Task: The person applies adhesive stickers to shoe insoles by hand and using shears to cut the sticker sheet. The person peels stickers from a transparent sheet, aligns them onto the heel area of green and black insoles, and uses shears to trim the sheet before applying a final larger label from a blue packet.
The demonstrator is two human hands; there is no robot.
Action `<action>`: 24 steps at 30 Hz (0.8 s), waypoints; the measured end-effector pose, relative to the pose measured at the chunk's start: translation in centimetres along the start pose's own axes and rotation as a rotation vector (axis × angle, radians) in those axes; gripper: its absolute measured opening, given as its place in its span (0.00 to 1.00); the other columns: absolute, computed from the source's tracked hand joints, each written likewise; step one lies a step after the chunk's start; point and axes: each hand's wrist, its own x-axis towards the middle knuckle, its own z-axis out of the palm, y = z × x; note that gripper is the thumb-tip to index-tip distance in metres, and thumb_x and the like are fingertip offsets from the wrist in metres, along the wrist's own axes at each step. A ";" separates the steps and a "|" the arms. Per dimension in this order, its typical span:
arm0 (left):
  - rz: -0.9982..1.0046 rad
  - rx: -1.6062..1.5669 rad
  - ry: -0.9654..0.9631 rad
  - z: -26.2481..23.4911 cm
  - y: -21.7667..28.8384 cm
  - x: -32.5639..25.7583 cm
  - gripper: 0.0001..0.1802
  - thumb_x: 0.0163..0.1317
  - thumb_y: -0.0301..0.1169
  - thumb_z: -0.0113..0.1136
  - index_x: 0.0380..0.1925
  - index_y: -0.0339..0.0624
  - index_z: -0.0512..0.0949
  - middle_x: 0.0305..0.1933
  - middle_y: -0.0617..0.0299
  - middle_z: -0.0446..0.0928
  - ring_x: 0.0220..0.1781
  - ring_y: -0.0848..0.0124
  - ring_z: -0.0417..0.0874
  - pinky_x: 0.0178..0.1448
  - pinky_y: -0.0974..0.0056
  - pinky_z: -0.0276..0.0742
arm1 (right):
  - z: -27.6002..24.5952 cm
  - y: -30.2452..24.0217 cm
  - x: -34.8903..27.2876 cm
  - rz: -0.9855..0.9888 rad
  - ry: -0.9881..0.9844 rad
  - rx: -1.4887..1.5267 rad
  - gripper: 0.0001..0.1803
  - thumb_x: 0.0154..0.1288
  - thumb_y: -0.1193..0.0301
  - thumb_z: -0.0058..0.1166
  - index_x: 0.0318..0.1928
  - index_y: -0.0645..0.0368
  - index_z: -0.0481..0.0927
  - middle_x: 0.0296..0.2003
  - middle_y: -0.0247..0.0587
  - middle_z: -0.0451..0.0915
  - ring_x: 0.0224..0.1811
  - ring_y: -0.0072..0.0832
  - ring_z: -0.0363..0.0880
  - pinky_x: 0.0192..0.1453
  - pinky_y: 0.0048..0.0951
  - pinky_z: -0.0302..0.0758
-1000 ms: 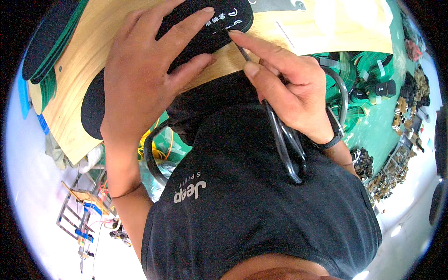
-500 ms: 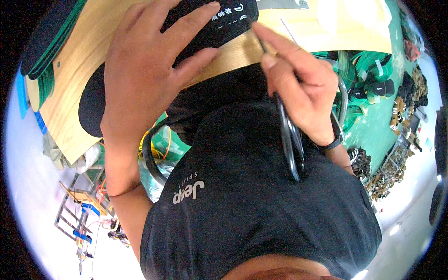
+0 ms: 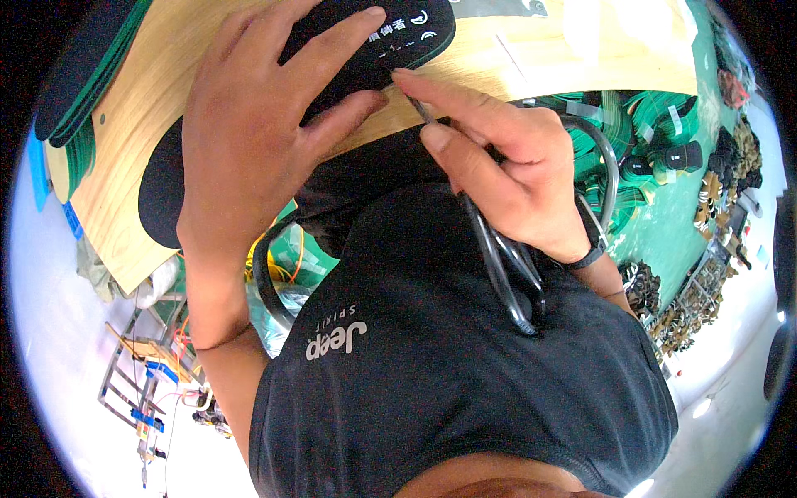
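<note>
A black insole [image 3: 427, 46] with white print lies on the wooden tabletop, its rounded black end [image 3: 162, 187] showing beyond my wrist. My left hand [image 3: 249, 124] rests flat over it with fingers spread, hiding its middle. My right hand [image 3: 510, 162] pinches the grey metal blades of black-handled scissors [image 3: 490, 266]. Their handle loops hang below the palm in front of my black shirt. The narrow blade end points at the insole's near edge, close to my left thumb; whether it touches I cannot tell.
The wooden tabletop [image 3: 573, 58] has a curved near edge. At the far left stands a stack of black and green insoles [image 3: 91, 83]. Bundles of green insoles [image 3: 656, 116] lie on the green floor at right, near a grey curved tube [image 3: 610, 158].
My right hand has moved left and slightly nearer to me with the scissors, bringing the tip along the insole's edge toward my left thumb. My left hand has hardly shifted.
</note>
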 end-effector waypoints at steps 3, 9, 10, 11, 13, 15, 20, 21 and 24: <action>-0.052 0.002 -0.043 -0.3 0.3 -0.1 0.31 0.50 0.36 0.70 0.58 0.58 0.77 0.59 0.56 0.75 0.56 0.54 0.76 0.61 0.54 0.72 | -0.3 0.3 -0.2 0.047 0.053 0.006 0.21 0.66 0.80 0.51 0.60 0.61 0.78 0.13 0.25 0.71 0.18 0.10 0.68 0.26 0.15 0.64; -0.028 0.002 -0.015 -0.1 0.3 0.1 0.31 0.50 0.38 0.70 0.58 0.56 0.77 0.58 0.57 0.75 0.56 0.54 0.76 0.61 0.55 0.71 | -0.2 -0.2 -0.1 0.027 0.056 -0.011 0.18 0.64 0.77 0.53 0.55 0.64 0.79 0.17 0.35 0.74 0.20 0.16 0.72 0.28 0.21 0.71; -0.058 0.008 -0.034 -0.1 0.6 0.1 0.31 0.49 0.36 0.71 0.57 0.53 0.77 0.56 0.54 0.75 0.55 0.53 0.76 0.59 0.54 0.72 | -0.2 -0.2 -0.1 0.020 0.045 -0.016 0.20 0.65 0.79 0.52 0.57 0.63 0.78 0.15 0.30 0.72 0.19 0.13 0.69 0.28 0.18 0.67; -0.087 0.013 -0.053 -0.2 1.0 0.1 0.31 0.48 0.35 0.71 0.57 0.50 0.77 0.54 0.52 0.74 0.54 0.52 0.75 0.57 0.53 0.72 | -0.1 -0.1 -0.2 0.011 0.034 -0.019 0.21 0.66 0.80 0.51 0.60 0.63 0.77 0.13 0.24 0.70 0.18 0.10 0.67 0.27 0.15 0.64; -0.139 0.032 -0.109 -0.4 1.4 0.0 0.31 0.48 0.34 0.72 0.55 0.47 0.77 0.53 0.49 0.74 0.53 0.52 0.75 0.55 0.52 0.73 | -0.2 -0.1 -0.2 0.063 0.069 0.014 0.21 0.65 0.80 0.51 0.59 0.64 0.77 0.13 0.24 0.70 0.18 0.10 0.67 0.27 0.15 0.65; -0.158 0.047 -0.139 -0.5 1.4 0.1 0.31 0.48 0.34 0.72 0.55 0.47 0.77 0.53 0.49 0.74 0.53 0.52 0.75 0.55 0.52 0.73 | -0.1 0.0 -0.3 0.052 0.116 -0.012 0.20 0.65 0.80 0.51 0.58 0.64 0.78 0.14 0.25 0.71 0.18 0.10 0.67 0.27 0.14 0.65; -0.159 0.056 -0.154 -0.8 1.4 0.2 0.31 0.48 0.34 0.72 0.55 0.46 0.77 0.53 0.50 0.74 0.53 0.52 0.75 0.56 0.52 0.73 | 0.3 0.1 -0.2 0.024 0.165 -0.032 0.19 0.66 0.80 0.52 0.58 0.67 0.78 0.15 0.26 0.73 0.19 0.11 0.68 0.28 0.14 0.65; -0.177 0.067 -0.184 -0.9 1.5 0.3 0.31 0.48 0.34 0.72 0.55 0.46 0.77 0.53 0.50 0.74 0.54 0.52 0.75 0.56 0.53 0.73 | 0.3 0.2 -0.2 0.010 0.164 -0.033 0.19 0.66 0.80 0.52 0.57 0.66 0.78 0.15 0.26 0.73 0.19 0.11 0.68 0.28 0.15 0.65; -0.199 0.077 -0.214 -1.1 1.7 0.4 0.30 0.48 0.34 0.72 0.55 0.45 0.77 0.54 0.50 0.74 0.54 0.52 0.75 0.56 0.53 0.73 | 0.2 0.4 -0.3 -0.021 0.161 -0.044 0.19 0.66 0.80 0.52 0.57 0.66 0.78 0.16 0.26 0.73 0.19 0.11 0.69 0.28 0.15 0.66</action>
